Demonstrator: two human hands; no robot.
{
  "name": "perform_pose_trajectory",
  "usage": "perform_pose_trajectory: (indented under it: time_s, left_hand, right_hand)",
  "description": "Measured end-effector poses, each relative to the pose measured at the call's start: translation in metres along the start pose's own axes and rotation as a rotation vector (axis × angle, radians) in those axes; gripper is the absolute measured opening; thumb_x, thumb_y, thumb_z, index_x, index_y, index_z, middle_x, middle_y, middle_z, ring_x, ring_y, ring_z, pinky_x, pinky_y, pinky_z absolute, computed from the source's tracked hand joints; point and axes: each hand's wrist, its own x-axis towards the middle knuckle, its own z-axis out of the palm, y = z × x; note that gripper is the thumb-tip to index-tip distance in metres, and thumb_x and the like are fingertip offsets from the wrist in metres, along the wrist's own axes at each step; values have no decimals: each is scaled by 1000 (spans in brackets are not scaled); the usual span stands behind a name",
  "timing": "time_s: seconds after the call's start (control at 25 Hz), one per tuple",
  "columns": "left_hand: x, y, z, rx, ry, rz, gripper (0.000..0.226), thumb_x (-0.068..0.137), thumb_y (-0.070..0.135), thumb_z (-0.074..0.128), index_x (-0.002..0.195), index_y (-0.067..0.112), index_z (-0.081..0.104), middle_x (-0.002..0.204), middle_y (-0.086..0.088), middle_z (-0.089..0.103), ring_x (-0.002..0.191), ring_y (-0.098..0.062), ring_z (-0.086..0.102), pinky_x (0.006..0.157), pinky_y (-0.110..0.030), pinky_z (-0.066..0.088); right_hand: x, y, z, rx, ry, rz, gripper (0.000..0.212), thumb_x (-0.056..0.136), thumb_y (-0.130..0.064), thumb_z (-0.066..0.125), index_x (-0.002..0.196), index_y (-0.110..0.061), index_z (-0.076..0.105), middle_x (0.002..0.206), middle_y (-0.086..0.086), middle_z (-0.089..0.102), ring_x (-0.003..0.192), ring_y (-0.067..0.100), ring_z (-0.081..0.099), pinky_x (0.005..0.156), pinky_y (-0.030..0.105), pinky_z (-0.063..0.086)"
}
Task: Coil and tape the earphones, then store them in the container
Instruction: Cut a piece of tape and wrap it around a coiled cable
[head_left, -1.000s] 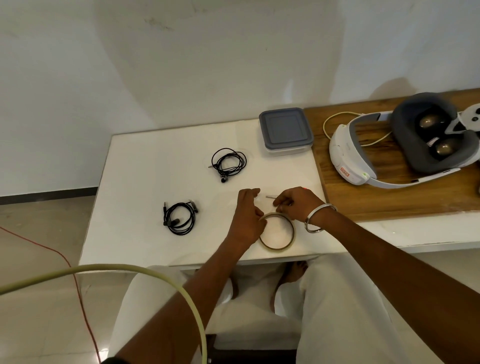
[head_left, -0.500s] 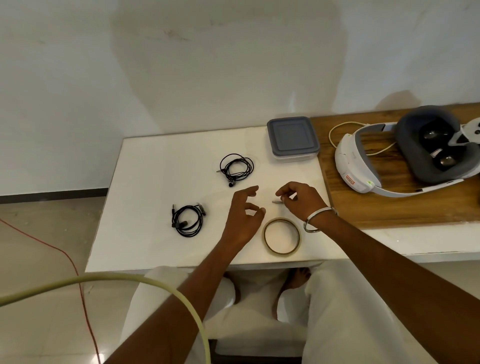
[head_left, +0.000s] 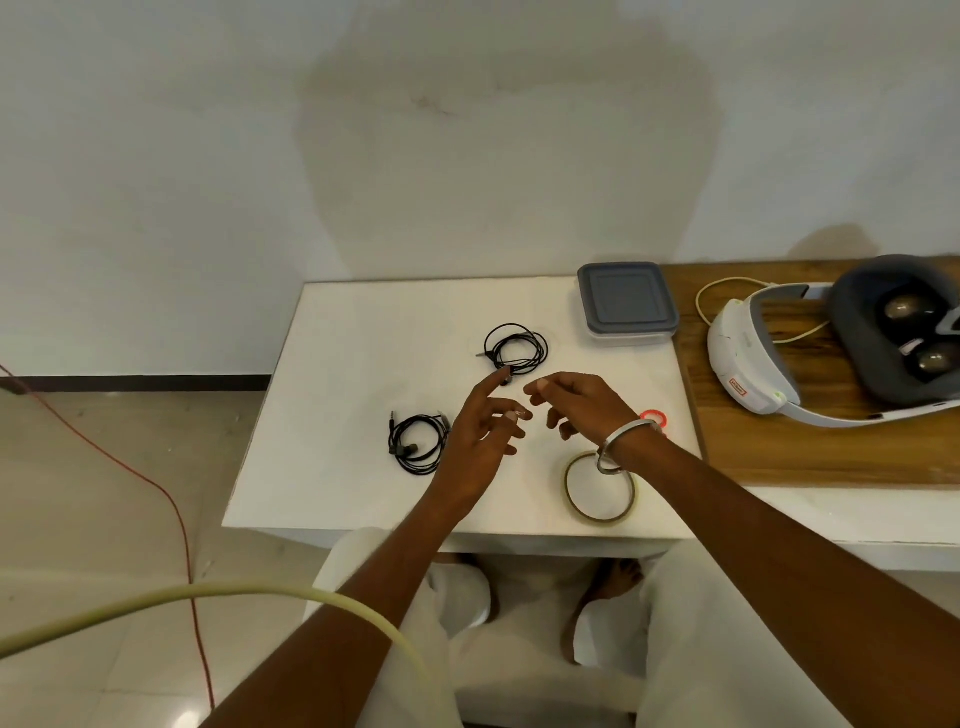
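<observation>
Reaching toward twelve o'clock, the left hand is held open above the table, its forefinger stretched out so that the tip lies at or over the near edge of the far earphones; actual contact cannot be told. The right hand is held beside it at three o'clock, fingers loosely curled and nothing visibly gripped, though a small strip of tape on a fingertip could not be ruled out at this size.

Both sets are already coiled: the far one at twelve o'clock from the hands, the near earphones at nine o'clock, just beside the left wrist. No tape can be made out on either.

Trouble is judged likeliest in the pick-up: a loose coil could spring apart if it is lifted by one strand, and the plug left sticking out at nine o'clock of the far coil could snag. The near coil could be brushed by the left forearm. The container, at one o'clock, is lidded, so a hand will have to be freed to open it.

The tape roll lies flat at five o'clock, partly under the right wrist, with a small red object half hidden behind that wrist. A white table is set against a pale wall; a wooden board with a headset is seen at three o'clock, and a red cord trails across the tiled floor.
</observation>
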Motion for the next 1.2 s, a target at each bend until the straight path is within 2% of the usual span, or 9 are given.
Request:
perform_pose_trajectory:
  time_s: [0.12, 0.28, 0.48, 0.68, 0.8, 0.96, 1.08, 1.2]
  left_hand:
    - [-2, 0, -10, 21, 13, 11, 52, 87, 24, 51, 138, 34, 41, 100, -1, 67, 92, -21, 66, 75, -34, 56]
    - [-3, -2, -19, 86, -4, 34, 55, 93, 8, 51, 136, 40, 40, 104, -2, 66, 92, -18, 65, 80, -41, 57]
    - [-5, -3, -26, 126, 4, 41, 57, 93, 4, 52, 140, 34, 38, 105, -1, 66, 93, -15, 63, 81, -40, 55]
    - [-3, -8, -38, 139, -12, 27, 60, 92, 0, 51, 143, 29, 37, 103, -2, 67, 93, -13, 62, 82, -39, 54]
    - [-1, -9, -46, 148, -20, 16, 59, 91, -2, 50, 142, 26, 39, 102, -2, 68, 95, -12, 63, 83, -34, 54]
    - [-1, -9, -57, 237, -38, -23, 58, 92, -5, 47, 141, 24, 40, 97, 1, 69, 86, -3, 64, 78, -14, 51]
    - [1, -10, -65, 335, 28, -92, 47, 90, -6, 46, 128, 20, 54, 99, -3, 70, 83, -6, 63, 74, -14, 49]
    - [23, -11, -59, 404, 224, -113, 34, 87, -5, 47, 101, 18, 67, 99, 0, 68, 85, -13, 63, 82, -28, 51]
  right_hand:
    - [-1, -8, 10, -4, -62, -7, 25, 92, -38, 53, 99, -19, 68, 95, 9, 69, 75, 18, 61, 62, 27, 50]
    - [-1, -14, 22, -8, -34, -27, 18, 90, -27, 60, 99, -13, 66, 78, 2, 66, 68, 14, 60, 61, 25, 50]
    - [0, -16, 30, -16, -53, -56, 9, 89, -16, 61, 90, -11, 68, 70, 0, 65, 62, 11, 58, 60, 23, 50]
    - [5, -13, 40, -21, -41, -67, 10, 89, -17, 60, 92, -11, 67, 71, 0, 64, 63, 8, 59, 60, 21, 50]
    - [7, -11, 48, 14, -48, -51, 13, 90, -18, 59, 94, -9, 66, 72, 0, 64, 64, 10, 59, 61, 22, 50]
    - [8, -6, 57, 8, -45, -68, 13, 90, -20, 58, 93, -10, 66, 73, 0, 64, 65, 10, 59, 62, 21, 51]
    - [11, -4, 56, 86, -5, -63, 9, 91, -19, 58, 91, -13, 65, 78, 1, 65, 71, 12, 60, 66, 25, 53]
    - [14, 3, 45, 93, 37, -33, 9, 90, -18, 58, 92, -12, 65, 83, 6, 66, 73, 14, 61, 66, 25, 54]
